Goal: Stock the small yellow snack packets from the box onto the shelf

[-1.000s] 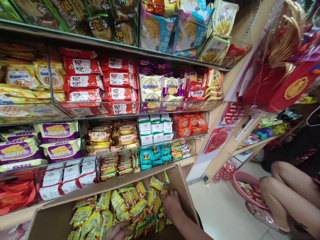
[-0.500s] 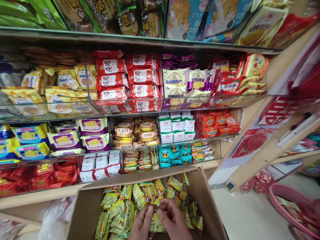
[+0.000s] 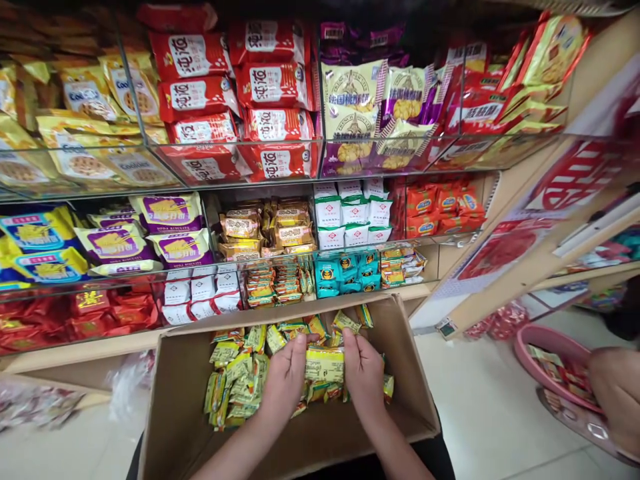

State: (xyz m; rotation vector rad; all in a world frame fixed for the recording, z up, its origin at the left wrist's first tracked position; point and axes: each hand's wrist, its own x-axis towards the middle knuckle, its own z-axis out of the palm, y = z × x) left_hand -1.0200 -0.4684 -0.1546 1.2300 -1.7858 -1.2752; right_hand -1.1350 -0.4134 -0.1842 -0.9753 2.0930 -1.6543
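Between my two hands I hold a yellow-green snack packet (image 3: 324,365) with small print on its wrapper. My left hand (image 3: 286,373) pinches its left end, thumb on top. At the other end, my right hand (image 3: 363,367) grips it the same way. Both hands are over an open cardboard box (image 3: 173,393), which holds many similar small yellow and orange packets (image 3: 243,380) heaped mostly toward its far and left sides. What lies directly under my hands is partly hidden.
Shelves with clear dividers rise behind the box, filled with red packs (image 3: 193,57), teal packets (image 3: 345,273) and white packets (image 3: 355,212). To the right, a pink basket (image 3: 525,353) of packets stands on the floor beside another person's bare leg (image 3: 617,393). A plastic bag (image 3: 127,393) lies left.
My hands have moved apart from close together and upward, the packet now stretched between them. The view has tilted downward, showing more of the box and my forearms.
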